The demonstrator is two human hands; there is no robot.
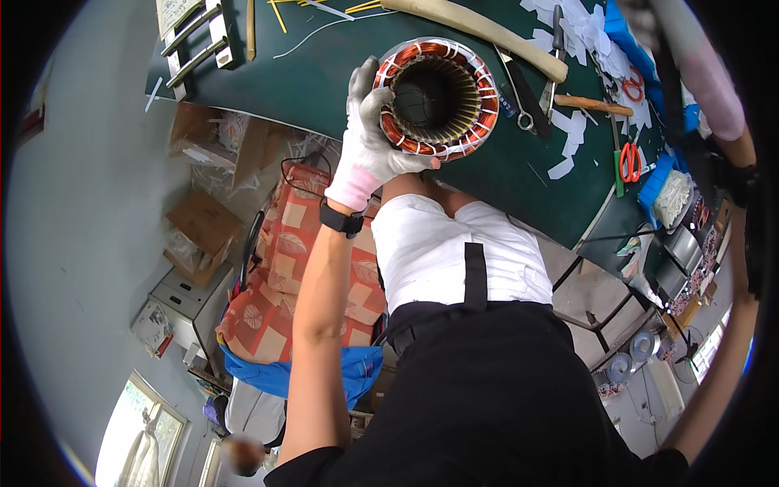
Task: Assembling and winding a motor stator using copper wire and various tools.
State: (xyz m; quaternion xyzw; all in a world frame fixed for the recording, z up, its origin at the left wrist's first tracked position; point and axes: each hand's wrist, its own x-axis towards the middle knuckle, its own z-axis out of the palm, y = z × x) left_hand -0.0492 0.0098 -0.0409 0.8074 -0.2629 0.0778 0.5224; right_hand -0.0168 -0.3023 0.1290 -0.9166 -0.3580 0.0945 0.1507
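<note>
Table [316, 85], dark green, fills the upper view, an orange-red leaf-patterned chair [280, 268] stands below its left part, and a curved pale wooden bar [487, 34] lies across it, beyond a ring-shaped motor stator [466, 105] with copper windings [486, 105] at the near edge, its round opening facing up. The gloved left hand [367, 134] grips the stator's left side, curled round the rim, while the right hand [680, 40] is blurred at the upper right, its grip impossible to tell. Red-handled scissors [630, 164] lie right of the stator.
</note>
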